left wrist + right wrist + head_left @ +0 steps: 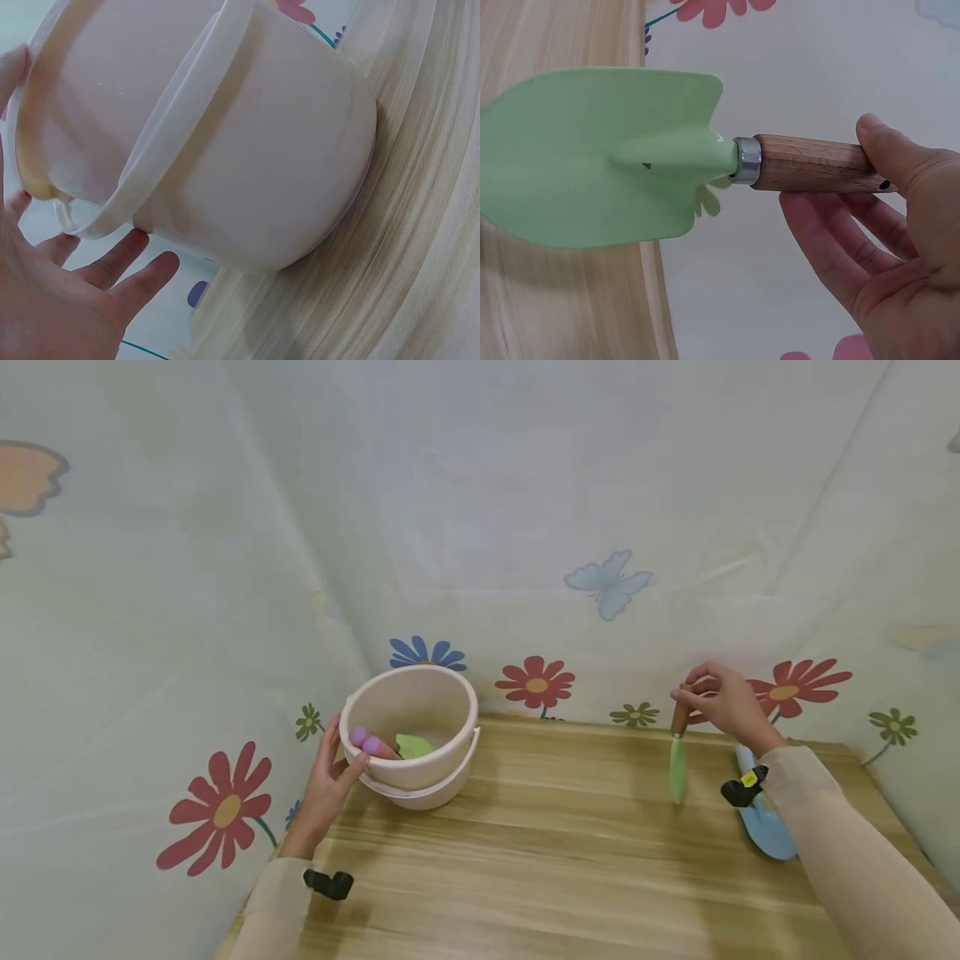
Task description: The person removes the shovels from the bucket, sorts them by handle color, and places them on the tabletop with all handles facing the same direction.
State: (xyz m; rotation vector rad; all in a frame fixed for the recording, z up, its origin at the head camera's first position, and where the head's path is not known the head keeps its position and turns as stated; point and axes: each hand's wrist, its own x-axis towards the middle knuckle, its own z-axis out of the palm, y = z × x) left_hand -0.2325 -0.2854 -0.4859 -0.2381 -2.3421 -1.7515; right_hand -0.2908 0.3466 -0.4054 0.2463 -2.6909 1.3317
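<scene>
A trowel [667,157] with a green blade and a wooden handle hangs blade-down from my right hand [723,697]. Thumb and fingertips pinch its handle near the end, and the blade is above the table in the head view. At the left stands a cream bucket [442,768], upright, its handle lowered against the side. My left hand [330,781] rests on the bucket's near left side, thumb at the rim. In the left wrist view, its other fingers [112,262] spread fairly straight along the outside. Inside the bucket, two purple-tipped pinkish pieces [372,746] lie beside a light green piece [412,746].
A light blue shovel [768,835] lies at the right of the wooden table [555,852], partly covered by my right forearm. Behind and beside the table hang pale sheets [480,510] printed with flowers and butterflies. Black devices [330,885] are strapped at both wrists.
</scene>
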